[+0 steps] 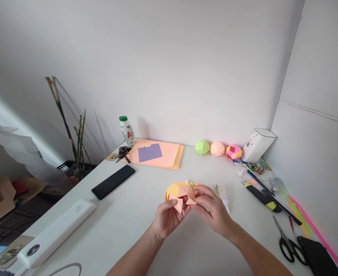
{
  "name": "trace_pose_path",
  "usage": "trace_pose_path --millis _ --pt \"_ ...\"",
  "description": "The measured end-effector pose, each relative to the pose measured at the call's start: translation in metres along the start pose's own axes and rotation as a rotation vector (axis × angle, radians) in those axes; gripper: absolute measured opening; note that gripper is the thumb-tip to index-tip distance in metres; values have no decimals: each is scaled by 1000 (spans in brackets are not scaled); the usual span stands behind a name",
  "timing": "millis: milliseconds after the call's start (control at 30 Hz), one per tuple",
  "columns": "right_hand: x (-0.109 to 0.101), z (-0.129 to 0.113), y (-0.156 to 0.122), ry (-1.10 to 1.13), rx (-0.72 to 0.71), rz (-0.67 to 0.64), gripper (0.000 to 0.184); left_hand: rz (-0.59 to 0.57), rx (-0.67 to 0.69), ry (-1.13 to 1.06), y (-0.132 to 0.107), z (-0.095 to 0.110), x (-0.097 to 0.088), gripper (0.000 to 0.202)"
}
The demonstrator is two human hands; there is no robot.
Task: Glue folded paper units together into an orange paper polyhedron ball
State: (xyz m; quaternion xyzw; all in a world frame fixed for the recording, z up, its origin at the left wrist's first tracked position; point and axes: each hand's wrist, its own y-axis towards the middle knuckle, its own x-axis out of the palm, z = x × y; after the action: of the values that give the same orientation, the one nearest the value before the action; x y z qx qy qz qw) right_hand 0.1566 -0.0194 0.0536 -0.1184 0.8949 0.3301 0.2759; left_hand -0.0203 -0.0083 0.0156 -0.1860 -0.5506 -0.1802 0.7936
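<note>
Between my hands, above the white table, is a partly open paper polyhedron (179, 189) in orange and peach with a bit of green on its far side. My left hand (167, 219) supports it from below, its thumb pressed on a peach triangular flap at the front. The fingers of my right hand (212, 205) pinch the right edge of the shape near another loose peach flap. A white glue tube (223, 197) lies on the table just behind my right hand. The inside of the shape is mostly hidden.
Finished paper balls, green (202, 148), peach (217, 149) and multicoloured (233, 152), stand along the wall. Peach sheets (169, 151), a bottle (127, 132), a black phone (113, 181) and a white lamp (56, 232) are leftward. A cutter (262, 197) and scissors (289, 243) lie right.
</note>
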Motion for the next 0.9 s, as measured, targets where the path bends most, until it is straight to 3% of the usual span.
trace_pose_path --millis 200,300,533,700,900 --pt "3 -3 -1 543 402 0 23 5 64 42 0 1 3 19" --pt "3 -4 0 692 497 -21 29 -4 101 61 -1 2 6 16" --pt "4 1 1 877 567 -46 36 41 131 110 -1 4 5 19" --pt "2 -3 5 1071 556 -3 19 -6 91 128 -2 2 5 21" --pt "-4 -11 9 1221 563 -15 21 -56 54 176 -4 -1 4 25"
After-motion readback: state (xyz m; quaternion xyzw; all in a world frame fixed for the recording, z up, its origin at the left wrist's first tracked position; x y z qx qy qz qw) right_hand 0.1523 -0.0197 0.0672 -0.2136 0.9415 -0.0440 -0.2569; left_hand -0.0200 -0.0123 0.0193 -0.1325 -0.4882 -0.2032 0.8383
